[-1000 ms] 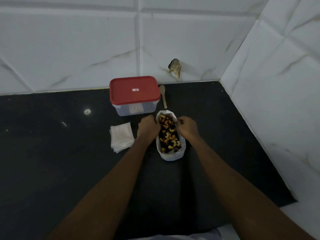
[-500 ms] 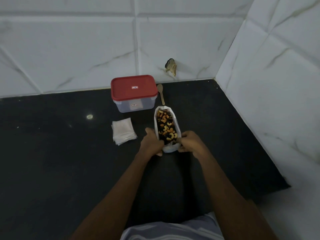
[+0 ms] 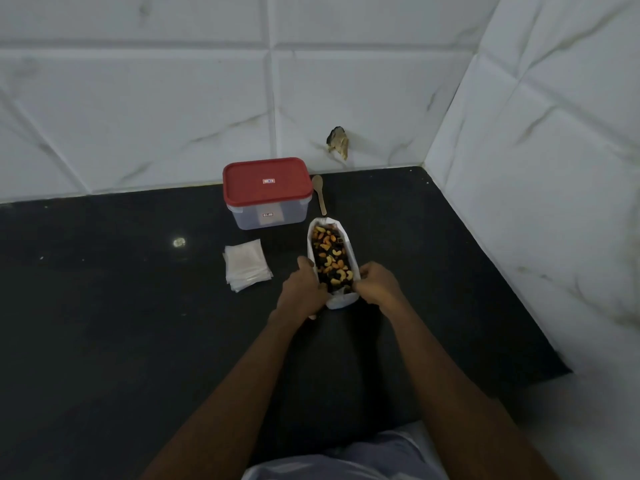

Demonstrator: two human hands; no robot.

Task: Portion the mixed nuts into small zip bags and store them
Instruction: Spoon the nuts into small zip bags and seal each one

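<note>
Left hand [image 3: 302, 289] and right hand [image 3: 377, 284] grip crinkly white bag [image 3: 341, 301] of mixed nuts [image 3: 331, 258].

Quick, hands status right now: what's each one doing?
Left hand: grips the near left edge of the bag of mixed nuts.
Right hand: grips the bag's near right edge.

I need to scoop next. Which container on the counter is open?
The white bag of mixed nuts, gripped by the left hand and right hand; the red-lidded box behind it has its lid on.
</note>
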